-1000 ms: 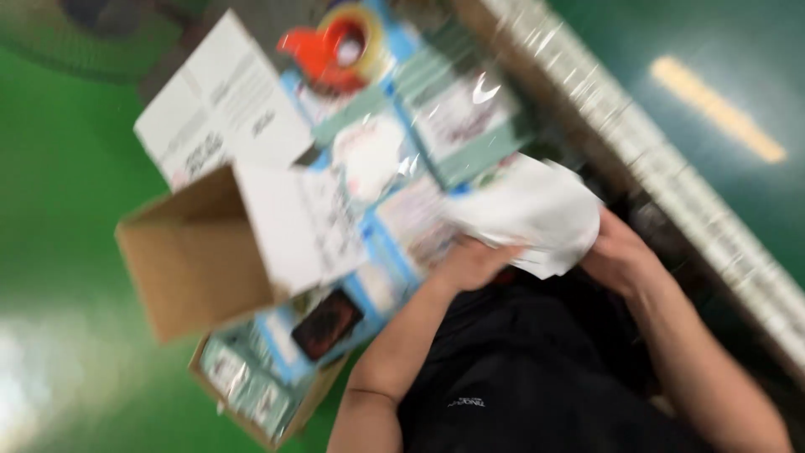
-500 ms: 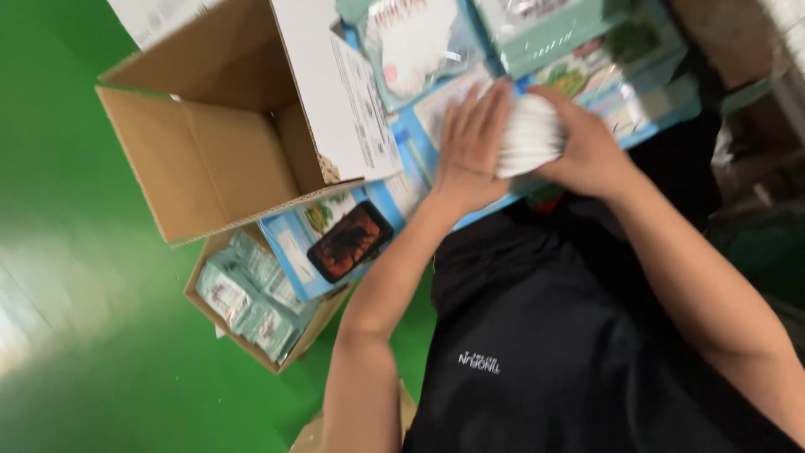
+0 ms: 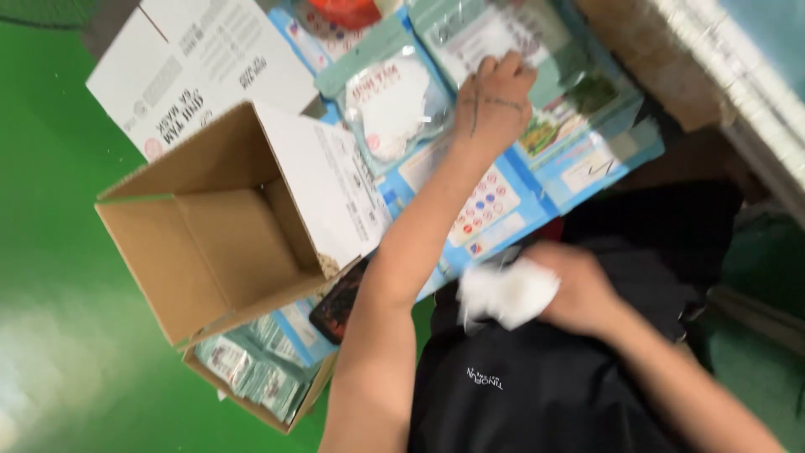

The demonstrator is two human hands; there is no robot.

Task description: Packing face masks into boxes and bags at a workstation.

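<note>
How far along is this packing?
Barely begun: the open cardboard box stands empty. In hand: the right hand grips a crumpled white item, and the left hand reaches onto the clear packets. A lower box of packets sits beneath.

Open cardboard box (image 3: pixel 210 243): hollow, reachable through its mouth. Flat packets (image 3: pixel 394 105) crowding the blue surface (image 3: pixel 604 172), no bare gap between. Left forearm (image 3: pixel 419 243) crossing the near edge. Green floor (image 3: pixel 50 210) open at left.

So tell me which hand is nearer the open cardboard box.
Left. The left hand rests on a clear packet right of the open cardboard box; the right hand, holding a white wad, sits farther away by the torso.
</note>
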